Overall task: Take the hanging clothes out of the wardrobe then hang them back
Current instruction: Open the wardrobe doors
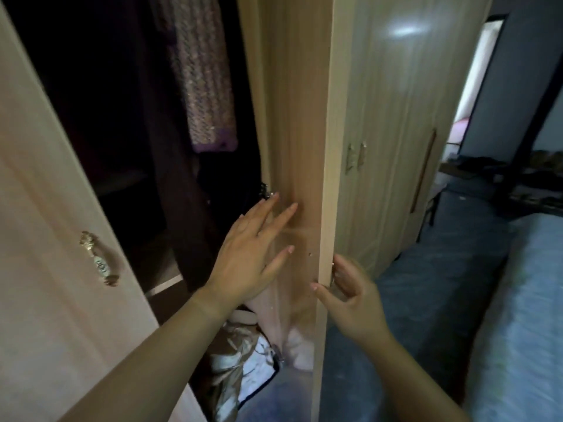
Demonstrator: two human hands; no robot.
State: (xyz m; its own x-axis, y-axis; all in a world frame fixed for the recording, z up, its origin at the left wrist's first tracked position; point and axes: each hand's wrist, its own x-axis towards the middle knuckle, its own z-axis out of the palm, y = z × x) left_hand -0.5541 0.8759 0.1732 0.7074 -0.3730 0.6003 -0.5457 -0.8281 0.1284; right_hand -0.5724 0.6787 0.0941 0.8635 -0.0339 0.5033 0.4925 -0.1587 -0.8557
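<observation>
The wardrobe stands open between a left door [45,208] and a right door [301,117] seen almost edge-on. Inside hang a knitted grey-purple garment [201,86] and dark clothes [170,178], mostly lost in shadow. My left hand [249,254] is spread flat, fingers apart, just in front of the inner face of the right door, holding nothing. My right hand [350,290] curls loosely around the front edge of that door, thumb on the inner side and fingers on the outer side; whether it touches the edge is unclear.
The left door bears an ornate handle [97,260]. Folded fabrics and a bag [243,354] lie at the wardrobe's bottom. Further closed wardrobe doors [393,147] stand to the right. A blue-covered bed [518,300] fills the right side, with a doorway [478,71] beyond.
</observation>
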